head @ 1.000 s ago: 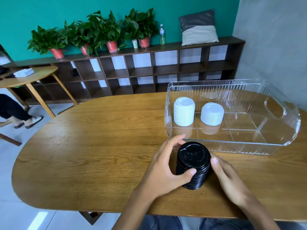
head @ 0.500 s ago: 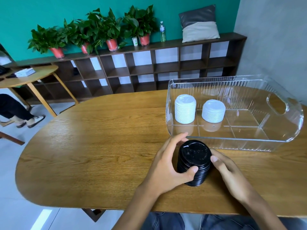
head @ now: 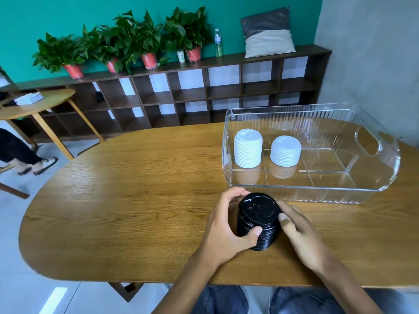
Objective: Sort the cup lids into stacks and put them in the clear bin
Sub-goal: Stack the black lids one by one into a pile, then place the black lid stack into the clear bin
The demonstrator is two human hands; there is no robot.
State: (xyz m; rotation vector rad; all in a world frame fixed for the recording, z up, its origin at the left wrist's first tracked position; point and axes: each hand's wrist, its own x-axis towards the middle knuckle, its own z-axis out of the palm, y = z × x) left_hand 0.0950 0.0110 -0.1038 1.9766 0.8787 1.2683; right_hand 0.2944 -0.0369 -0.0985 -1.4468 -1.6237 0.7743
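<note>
Person sits at the near edge of the wooden desk [head: 136, 211], both hands round a stack of black lids [head: 258, 220]. Stack stands on the desk, tilted a bit, just in front of the clear bin [head: 317, 196] & not inside it. Left hand [head: 226, 225] wraps the stack's left side: fingers curl over the far top rim, thumb presses the lower front. Right hand [head: 301, 236] is against the right side, thumb tip on the top edge, fingers curved behind the stack; so both are grasping it.

Clear bin sits toward the desk's far right corner, ribbed walls, cut-out handle at its right end, dividers on the floor. Inside, at its left end, two stacks of white lids side by side, apart from each other: the taller white stack [head: 248, 148] nearest the left wall, the shorter white stack [head: 285, 151] just to its right. Rest of the bin's compartments hold nothing I can make out.

Behind the desk: low dark shelf unit [head: 204, 94] along a teal wall w/ potted plants [head: 127, 41], a bottle [head: 218, 43], a cushion [head: 267, 32] on top.
</note>
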